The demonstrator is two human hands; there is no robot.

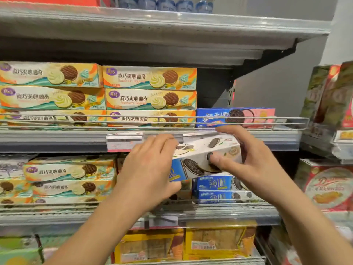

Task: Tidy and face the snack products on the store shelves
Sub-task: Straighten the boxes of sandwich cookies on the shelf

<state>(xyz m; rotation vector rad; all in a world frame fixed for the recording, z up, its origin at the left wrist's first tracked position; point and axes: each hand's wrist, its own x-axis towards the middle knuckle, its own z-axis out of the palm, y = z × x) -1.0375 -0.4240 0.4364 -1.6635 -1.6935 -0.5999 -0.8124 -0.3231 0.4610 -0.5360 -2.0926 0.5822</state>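
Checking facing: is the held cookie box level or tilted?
Tilted: the cookie box slants up rightward between left hand and right hand.

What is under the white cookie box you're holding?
Two blue cookie boxes sit stacked right below the white cookie box that the left hand and right hand hold. The hands and box cover whatever lies behind them.

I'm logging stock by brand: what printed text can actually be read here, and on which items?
"真巧夹心曲奇": yellow sandwich-cookie boxes, stacked on two shelves.
"Sandwich Cookies": same boxes, faint.
"薄脆": blue thin-cookie boxes under the held box.
"奥利奥": blue-and-pink box, blurred, probable.
White-and-blue cookie box, gripped by the left hand and right hand: unreadable.
Price tags, red tin: blurred.
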